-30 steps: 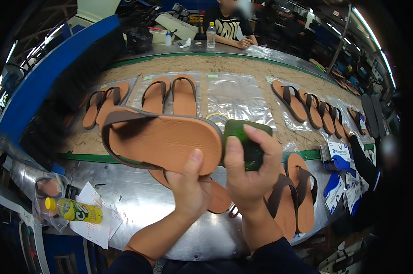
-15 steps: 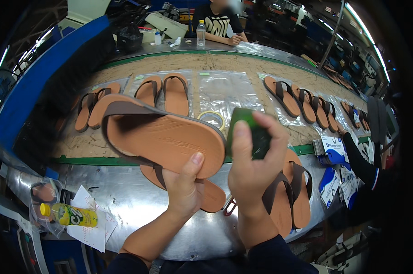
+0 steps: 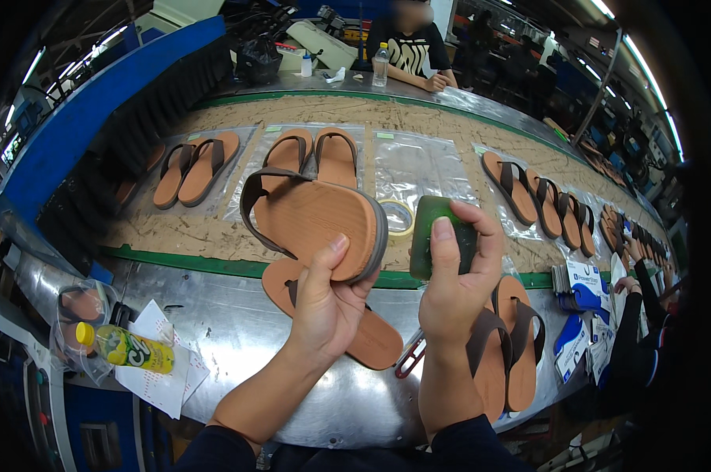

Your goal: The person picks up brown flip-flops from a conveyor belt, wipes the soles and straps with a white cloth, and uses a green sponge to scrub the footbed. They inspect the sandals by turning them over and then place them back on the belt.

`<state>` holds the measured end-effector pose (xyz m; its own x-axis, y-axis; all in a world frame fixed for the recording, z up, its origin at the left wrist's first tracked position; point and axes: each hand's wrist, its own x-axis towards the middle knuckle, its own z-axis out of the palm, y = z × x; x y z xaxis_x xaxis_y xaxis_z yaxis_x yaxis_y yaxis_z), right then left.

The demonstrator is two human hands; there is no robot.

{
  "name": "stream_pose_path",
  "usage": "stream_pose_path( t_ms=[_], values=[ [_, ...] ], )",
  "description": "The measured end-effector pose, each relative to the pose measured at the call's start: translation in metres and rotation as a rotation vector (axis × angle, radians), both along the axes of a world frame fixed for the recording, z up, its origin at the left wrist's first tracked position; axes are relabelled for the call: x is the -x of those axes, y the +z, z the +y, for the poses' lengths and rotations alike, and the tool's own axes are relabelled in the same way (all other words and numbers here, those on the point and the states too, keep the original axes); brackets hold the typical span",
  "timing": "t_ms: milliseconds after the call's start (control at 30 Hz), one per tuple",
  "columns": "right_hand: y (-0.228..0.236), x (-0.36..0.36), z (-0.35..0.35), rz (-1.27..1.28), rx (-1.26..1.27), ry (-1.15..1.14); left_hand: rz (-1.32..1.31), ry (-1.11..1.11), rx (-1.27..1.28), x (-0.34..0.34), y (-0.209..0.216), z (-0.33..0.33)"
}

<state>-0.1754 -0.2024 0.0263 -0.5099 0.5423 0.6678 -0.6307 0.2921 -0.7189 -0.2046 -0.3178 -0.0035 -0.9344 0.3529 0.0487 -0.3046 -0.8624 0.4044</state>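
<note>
Tan on its footbed, with a dark brown strap and dark sole edge, the single thong sandal (image 3: 316, 216) hangs in the air in front of the person, held at the end away from its strap. My left hand (image 3: 328, 315) grasps it there, thumb pressed on the footbed, the fingers mostly hidden beneath. With only one end supported, it could tip or twist if that thumb eased, and probably drop onto the matching tan-and-brown sandal (image 3: 375, 340) lying on the shiny metal table (image 3: 253, 393). My right hand (image 3: 457, 295) grips a dark green, translucent-looking, rounded block (image 3: 422, 236) between thumb and fingers, just beside the raised sandal but apart from it. A careless swing could knock the two together and mark the sole edge; a loose pinch could let the block slip.

As for looks, the raised sandal's footbed shows fine surface lines and appears smooth and even. Its strap arches up, holding its shape. The underside is out of sight, so I cannot judge it.
</note>
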Motion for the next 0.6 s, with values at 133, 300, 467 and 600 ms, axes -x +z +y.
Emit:
stream_pose_path(
  t_ms=[133, 300, 467, 600],
  values=[
    [-0.004, -0.001, -0.004, -0.034, -0.074, -0.013, 0.001, -0.012, -0.005, 0.002, 0.000, -0.005],
    [0.001, -0.004, -0.015, -0.009, -0.043, 0.000, 0.035, -0.001, -0.022, 0.003, 0.002, -0.009],
    [-0.005, -0.006, -0.024, 0.122, -0.330, -0.133, 0.092, 0.091, 0.020, 0.006, -0.001, -0.012],
    [-0.008, -0.005, -0.033, 0.149, -0.507, -0.198, 0.117, 0.214, 0.045, 0.002, 0.007, -0.010]
  ],
)
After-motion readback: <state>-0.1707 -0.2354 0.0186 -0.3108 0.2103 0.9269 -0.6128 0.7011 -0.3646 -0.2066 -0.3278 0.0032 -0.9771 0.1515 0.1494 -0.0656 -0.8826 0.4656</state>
